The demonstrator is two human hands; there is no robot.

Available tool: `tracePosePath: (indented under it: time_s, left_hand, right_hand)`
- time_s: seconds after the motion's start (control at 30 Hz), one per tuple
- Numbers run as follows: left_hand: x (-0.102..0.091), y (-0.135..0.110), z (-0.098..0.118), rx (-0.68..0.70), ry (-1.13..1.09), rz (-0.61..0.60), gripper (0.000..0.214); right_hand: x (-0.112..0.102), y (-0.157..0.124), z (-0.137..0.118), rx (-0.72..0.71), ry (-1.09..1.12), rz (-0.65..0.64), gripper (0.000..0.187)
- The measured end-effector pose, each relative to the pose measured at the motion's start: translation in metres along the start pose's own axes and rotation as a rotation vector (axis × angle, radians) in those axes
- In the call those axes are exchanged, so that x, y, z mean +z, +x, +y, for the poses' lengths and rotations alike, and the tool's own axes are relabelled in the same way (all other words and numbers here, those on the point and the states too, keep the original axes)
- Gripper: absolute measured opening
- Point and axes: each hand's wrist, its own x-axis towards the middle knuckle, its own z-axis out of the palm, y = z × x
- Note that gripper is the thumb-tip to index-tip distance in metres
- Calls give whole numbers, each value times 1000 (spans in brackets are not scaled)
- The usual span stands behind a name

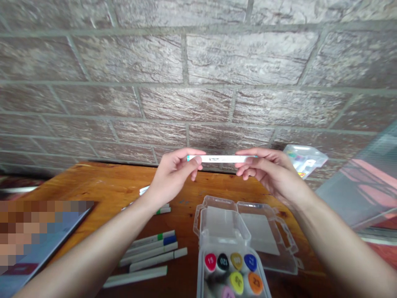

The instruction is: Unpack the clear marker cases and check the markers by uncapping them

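I hold a white marker [221, 159] level in the air in front of a brick wall, one end in each hand. My left hand [172, 174] pinches its left end, where a teal cap shows. My right hand [270, 170] closes its fingers round the right end. Below my hands an open clear plastic case [223, 225] stands on the wooden table [108, 186], with several markers upright in it showing coloured numbered caps [233, 269].
Several loose white markers [151, 252] lie on the table left of the case. A flat book or tablet [43, 244] sits at the left edge. A clear plastic packet [302, 160] lies at the back right, and a glassy panel [366, 186] leans at the right.
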Motion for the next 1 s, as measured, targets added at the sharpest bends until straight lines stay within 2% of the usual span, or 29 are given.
tracePosePath:
  time_s: [0.17, 0.47, 0.73, 0.87, 1.0]
  left_hand:
    - [1, -1, 3, 44, -147, 39, 19]
    - [3, -6, 5, 124, -182, 24, 17]
    - [5, -6, 4, 121, -174, 29, 16]
    - [9, -6, 3, 97, -157, 33, 18]
    - [12, -11, -1, 31, -181, 46, 20]
  right_hand:
    - [6, -4, -3, -32, 17, 0, 21]
    - [11, -6, -7, -82, 39, 39, 23]
    - [13, -6, -10, -89, 52, 72, 27]
    - [17, -9, -3, -137, 54, 122, 26]
    - [23, -17, 17, -122, 68, 151, 22]
